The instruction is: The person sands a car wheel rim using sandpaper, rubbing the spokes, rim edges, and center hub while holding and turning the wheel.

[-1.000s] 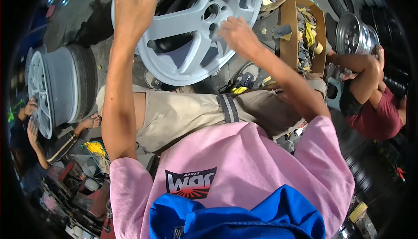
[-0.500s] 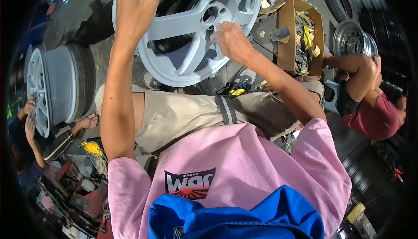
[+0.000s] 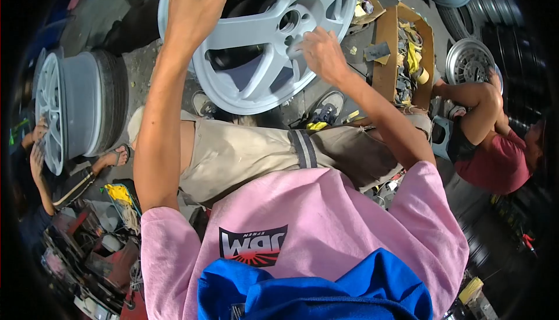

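Observation:
A light grey spoked wheel rim (image 3: pixel 256 32) stands in front of me, its upper edge cut off by the frame. My left hand (image 3: pixel 197 2) lies over the rim's upper left edge, with its fingertips out of view. Near the centre hole, at the lower right, is my right hand (image 3: pixel 323 52). Its fingers are bent together against a spoke around a small greyish thing that I cannot make out. Behind the rim a dark tire shows through the gaps between the spokes.
A cardboard box (image 3: pixel 384 58) of scraps stands right of the rim. At the right, a person (image 3: pixel 495 157) handles a silver wheel (image 3: pixel 469 61). Another person's hands touch a grey wheel (image 3: pixel 52 113) at the left. Cluttered tools (image 3: pixel 110 250) lie lower left.
The rim and my left hand appear slightly further right in the view. My right hand has shifted a little over the spoke near the hub, its fingers still bent together.

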Action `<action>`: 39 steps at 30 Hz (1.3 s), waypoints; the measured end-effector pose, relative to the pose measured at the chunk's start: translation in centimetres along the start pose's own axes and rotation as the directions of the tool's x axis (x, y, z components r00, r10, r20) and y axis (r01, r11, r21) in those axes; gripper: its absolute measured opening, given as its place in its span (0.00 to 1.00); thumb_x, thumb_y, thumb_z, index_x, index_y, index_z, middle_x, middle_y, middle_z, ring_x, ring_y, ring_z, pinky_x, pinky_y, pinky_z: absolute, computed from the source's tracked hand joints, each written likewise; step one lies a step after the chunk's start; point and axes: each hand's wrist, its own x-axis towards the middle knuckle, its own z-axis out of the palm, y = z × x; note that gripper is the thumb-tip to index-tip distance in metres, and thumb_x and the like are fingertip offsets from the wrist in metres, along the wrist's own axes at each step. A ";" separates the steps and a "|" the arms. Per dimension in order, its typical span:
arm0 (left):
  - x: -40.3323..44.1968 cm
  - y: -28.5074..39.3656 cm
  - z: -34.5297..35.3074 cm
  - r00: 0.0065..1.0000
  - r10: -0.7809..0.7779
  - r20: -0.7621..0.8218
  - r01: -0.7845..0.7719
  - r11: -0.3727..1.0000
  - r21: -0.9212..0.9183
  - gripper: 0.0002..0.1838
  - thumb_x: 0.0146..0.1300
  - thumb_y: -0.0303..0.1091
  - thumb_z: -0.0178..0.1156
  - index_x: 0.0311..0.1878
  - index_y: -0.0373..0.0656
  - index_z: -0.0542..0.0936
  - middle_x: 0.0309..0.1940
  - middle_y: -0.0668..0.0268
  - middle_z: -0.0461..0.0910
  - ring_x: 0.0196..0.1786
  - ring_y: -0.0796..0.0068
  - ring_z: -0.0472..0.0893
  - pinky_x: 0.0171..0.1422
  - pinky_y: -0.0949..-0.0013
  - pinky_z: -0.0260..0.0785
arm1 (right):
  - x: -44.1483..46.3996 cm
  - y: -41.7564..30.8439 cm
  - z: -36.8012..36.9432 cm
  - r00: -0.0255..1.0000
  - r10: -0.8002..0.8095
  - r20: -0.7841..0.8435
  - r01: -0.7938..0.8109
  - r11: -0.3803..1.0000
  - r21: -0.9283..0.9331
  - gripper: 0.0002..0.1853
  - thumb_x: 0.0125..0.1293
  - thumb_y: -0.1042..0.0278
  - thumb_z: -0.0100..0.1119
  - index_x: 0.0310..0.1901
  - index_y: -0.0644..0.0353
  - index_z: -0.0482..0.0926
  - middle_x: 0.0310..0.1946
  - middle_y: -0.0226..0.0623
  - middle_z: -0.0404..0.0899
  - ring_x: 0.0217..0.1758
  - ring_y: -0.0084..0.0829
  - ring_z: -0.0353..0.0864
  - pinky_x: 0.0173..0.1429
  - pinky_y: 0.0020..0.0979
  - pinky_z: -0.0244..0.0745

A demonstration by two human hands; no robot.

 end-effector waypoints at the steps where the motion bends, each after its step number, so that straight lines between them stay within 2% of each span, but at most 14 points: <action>1: 0.0 -0.1 0.0 1.000 0.009 0.005 -0.009 1.000 0.023 0.13 0.76 0.35 0.63 0.53 0.34 0.80 0.45 0.50 0.85 0.49 0.60 0.83 0.59 0.61 0.73 | 0.2 -1.2 0.2 0.995 0.103 -0.011 -0.099 0.972 0.213 0.09 0.63 0.73 0.68 0.43 0.53 0.93 0.43 0.33 0.89 0.46 0.40 0.82 0.51 0.44 0.77; 4: -0.1 0.0 0.4 0.999 0.018 -0.048 -0.017 1.000 0.022 0.14 0.76 0.35 0.63 0.53 0.33 0.80 0.45 0.49 0.84 0.49 0.59 0.83 0.59 0.61 0.73 | 1.2 -4.6 0.0 0.850 0.497 0.174 -0.468 0.562 0.682 0.07 0.67 0.66 0.67 0.39 0.48 0.95 0.39 0.32 0.90 0.46 0.39 0.81 0.50 0.41 0.76; 6: -0.2 0.1 0.5 0.999 0.019 -0.046 -0.017 0.999 0.030 0.14 0.76 0.35 0.63 0.53 0.33 0.80 0.45 0.50 0.84 0.49 0.60 0.83 0.60 0.61 0.73 | 0.4 -4.0 0.0 0.857 0.484 0.178 -0.461 0.563 0.686 0.08 0.66 0.70 0.68 0.44 0.52 0.93 0.46 0.30 0.91 0.48 0.37 0.82 0.53 0.40 0.76; 8: -0.2 -0.1 0.4 0.999 0.023 -0.040 -0.021 0.999 0.041 0.14 0.76 0.35 0.63 0.53 0.33 0.80 0.45 0.51 0.84 0.49 0.61 0.83 0.60 0.62 0.73 | -0.9 -1.5 0.1 0.994 0.106 -0.030 -0.103 0.992 0.076 0.11 0.66 0.69 0.66 0.47 0.48 0.93 0.46 0.27 0.89 0.52 0.33 0.80 0.56 0.39 0.72; 14: -0.3 0.0 -0.1 0.999 -0.051 0.016 0.052 0.997 -0.058 0.14 0.76 0.35 0.63 0.53 0.32 0.79 0.44 0.54 0.84 0.51 0.66 0.82 0.61 0.63 0.73 | -0.4 1.6 -1.6 0.969 -0.224 0.106 0.248 0.876 -0.413 0.16 0.63 0.72 0.66 0.51 0.46 0.91 0.44 0.26 0.86 0.54 0.35 0.78 0.58 0.41 0.71; 18: -0.1 0.3 0.1 0.999 -0.033 -0.001 0.033 0.999 -0.017 0.14 0.76 0.36 0.63 0.52 0.32 0.80 0.44 0.54 0.84 0.50 0.68 0.81 0.60 0.64 0.73 | 0.3 -2.5 1.1 0.980 0.193 -0.044 -0.173 0.944 0.283 0.07 0.63 0.71 0.68 0.40 0.51 0.94 0.41 0.31 0.91 0.48 0.39 0.82 0.57 0.41 0.77; 20: 0.0 0.4 0.2 0.999 -0.045 0.008 0.046 0.998 -0.043 0.14 0.76 0.36 0.64 0.52 0.33 0.80 0.44 0.55 0.84 0.50 0.68 0.81 0.60 0.64 0.73 | 1.1 -5.0 0.6 0.821 0.550 0.151 -0.464 0.489 0.738 0.06 0.64 0.71 0.69 0.39 0.53 0.94 0.41 0.33 0.92 0.45 0.42 0.83 0.56 0.41 0.80; 22: -0.1 -0.1 0.0 1.000 -0.020 -0.010 0.020 1.000 -0.016 0.14 0.76 0.37 0.64 0.52 0.33 0.80 0.44 0.54 0.84 0.50 0.67 0.81 0.60 0.63 0.73 | 0.7 -4.7 0.6 0.832 0.534 0.149 -0.470 0.539 0.699 0.07 0.66 0.70 0.67 0.40 0.50 0.94 0.43 0.31 0.92 0.48 0.38 0.82 0.58 0.40 0.77; 24: -0.4 -0.1 -0.1 0.999 -0.048 0.009 0.048 0.998 -0.049 0.14 0.76 0.37 0.64 0.52 0.33 0.80 0.45 0.54 0.85 0.51 0.66 0.82 0.60 0.63 0.73 | -0.9 -2.0 0.6 0.991 0.121 -0.052 -0.115 0.987 0.115 0.09 0.68 0.69 0.64 0.43 0.46 0.93 0.45 0.29 0.90 0.53 0.31 0.81 0.61 0.40 0.73; 28: -0.2 -0.6 0.3 0.999 -0.001 -0.043 0.002 1.000 0.020 0.15 0.76 0.37 0.64 0.53 0.34 0.80 0.47 0.52 0.85 0.54 0.62 0.82 0.63 0.61 0.72 | 0.1 3.2 -2.2 0.954 -0.269 0.136 0.299 0.785 -0.543 0.12 0.67 0.69 0.62 0.46 0.41 0.90 0.46 0.23 0.86 0.56 0.32 0.80 0.63 0.42 0.69; 30: -0.5 -0.8 0.3 0.999 -0.004 -0.045 0.006 0.999 0.040 0.15 0.76 0.38 0.64 0.54 0.34 0.80 0.48 0.52 0.85 0.56 0.60 0.82 0.64 0.61 0.72 | -0.1 2.6 -1.5 0.952 -0.280 0.123 0.302 0.797 -0.523 0.11 0.67 0.68 0.62 0.45 0.42 0.91 0.45 0.24 0.87 0.56 0.33 0.79 0.62 0.42 0.70; 32: -0.4 -0.9 -0.1 0.999 -0.012 -0.052 0.015 0.998 0.063 0.15 0.76 0.38 0.64 0.54 0.34 0.81 0.49 0.51 0.85 0.57 0.58 0.82 0.65 0.60 0.71 | -0.6 0.2 0.3 0.998 0.044 -0.041 -0.044 0.999 -0.008 0.09 0.66 0.68 0.65 0.43 0.47 0.92 0.42 0.30 0.88 0.52 0.36 0.81 0.60 0.42 0.73; 36: -0.1 -0.5 0.3 1.000 -0.020 -0.013 0.020 0.999 0.025 0.16 0.76 0.39 0.64 0.56 0.36 0.80 0.51 0.51 0.85 0.58 0.57 0.82 0.66 0.60 0.71 | 0.2 -4.5 1.1 0.905 0.422 -0.045 -0.333 0.772 0.541 0.08 0.65 0.70 0.67 0.42 0.54 0.93 0.39 0.35 0.91 0.43 0.43 0.82 0.57 0.41 0.77; 39: -0.5 -0.8 -0.1 0.999 -0.045 0.027 0.044 0.998 0.048 0.17 0.76 0.40 0.64 0.57 0.37 0.80 0.53 0.52 0.85 0.60 0.57 0.82 0.67 0.59 0.70 | -0.9 -0.9 0.6 0.989 0.116 -0.093 -0.100 0.982 0.161 0.11 0.65 0.70 0.67 0.47 0.50 0.92 0.43 0.30 0.88 0.52 0.36 0.81 0.58 0.41 0.75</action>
